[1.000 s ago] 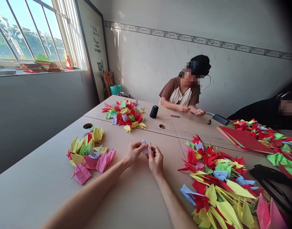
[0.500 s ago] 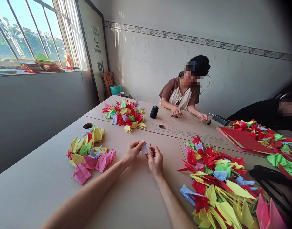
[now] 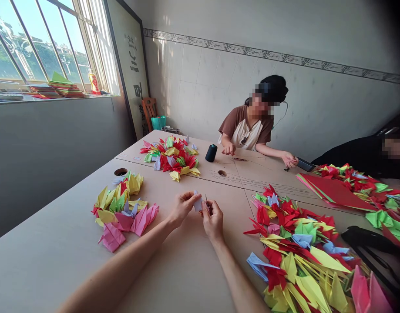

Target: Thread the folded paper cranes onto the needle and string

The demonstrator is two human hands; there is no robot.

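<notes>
Lilac folded paper piece (image 3: 197,204) is pinched in the fingers of the left hand (image 3: 182,208) over the pale beige flat table (image 3: 39,261), well inside its left edge, seemingly steadied for the thin dark pointed tool (image 3: 206,198) clamped in the right hand (image 3: 214,219)

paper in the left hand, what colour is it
The paper is pale lilac-blue, shown in the head view.

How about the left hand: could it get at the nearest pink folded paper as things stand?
Probably yes: the left hand is close to the pink folded paper, with nothing visible between, though it pinches a pale folded paper.
</notes>
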